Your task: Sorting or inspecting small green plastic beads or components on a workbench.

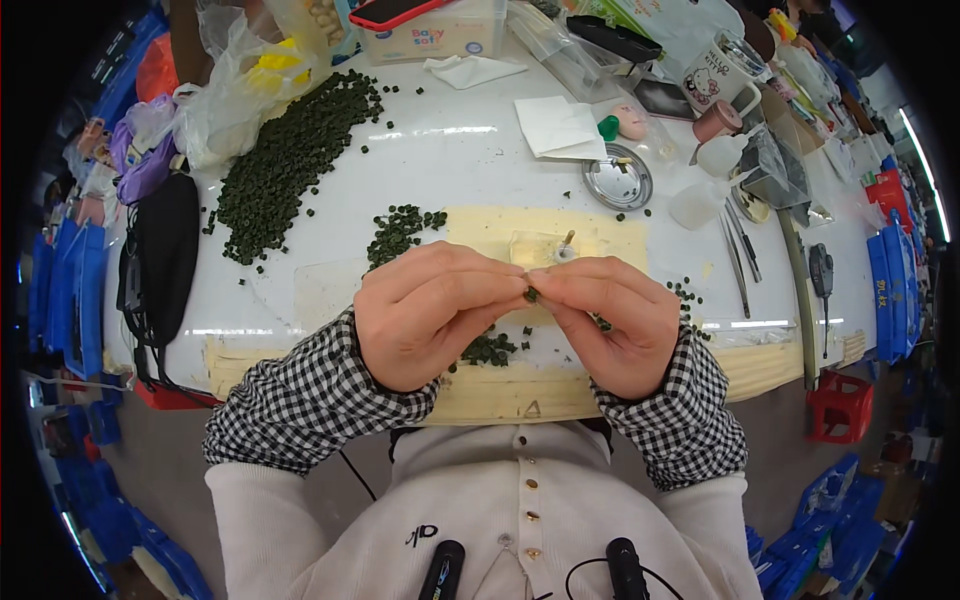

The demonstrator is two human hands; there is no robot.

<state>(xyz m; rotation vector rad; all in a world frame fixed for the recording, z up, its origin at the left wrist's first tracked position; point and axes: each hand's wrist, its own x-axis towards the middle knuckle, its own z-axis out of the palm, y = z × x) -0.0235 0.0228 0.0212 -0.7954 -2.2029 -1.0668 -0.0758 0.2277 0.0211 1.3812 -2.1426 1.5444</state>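
Covering the far left of the white table (pixel 470 160) is a large heap of dark green beads (pixel 290 160) — it looks untouched, so much work seems left. A smaller pile (pixel 400 228) and a few beads (pixel 488 348) lie nearer. Left hand (pixel 425 315) and right hand (pixel 610 320) meet, fingertips pinching one green bead (pixel 531 294) between them.

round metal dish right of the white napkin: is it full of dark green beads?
No. The round shiny metal dish holds only a few small bits, while the big pile of dark green beads lies on the white table far left.
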